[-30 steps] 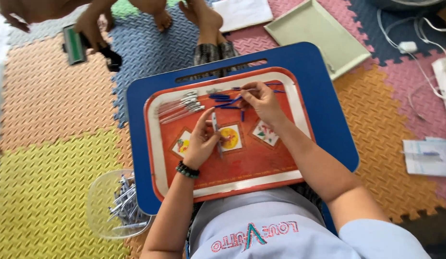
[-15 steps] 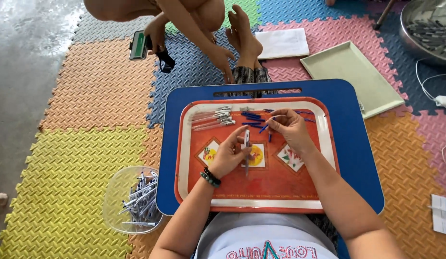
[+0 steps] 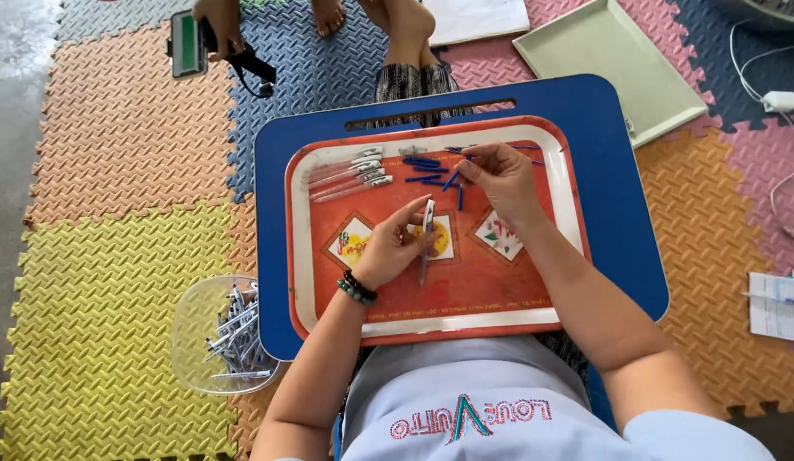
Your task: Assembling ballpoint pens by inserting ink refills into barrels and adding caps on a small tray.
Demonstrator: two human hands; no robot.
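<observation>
Pen barrel, slim, clear plastic with a white end (image 3: pixel 426 232), sits upright-tilted over the middle of the orange rectangular tray (image 3: pixel 431 299), grasped by the left hand's (image 3: pixel 395 248) fingers. Farther right, the right hand (image 3: pixel 502 181) pinches a small blue pen cap (image 3: pixel 455 179) above the loose blue caps (image 3: pixel 427 162). Fitting well likely means lining up cap and barrel tip, holding the barrel steady. Finished pens (image 3: pixel 347 175) lie far left.

You have bright, even daylight; the glossy orange rectangular plastic tray (image 3: pixel 431 299) shows only mild sheen. Shadows beside it are soft and short. Everything stays sharp, with slight wide-angle bending toward the frame edges beyond it.
</observation>
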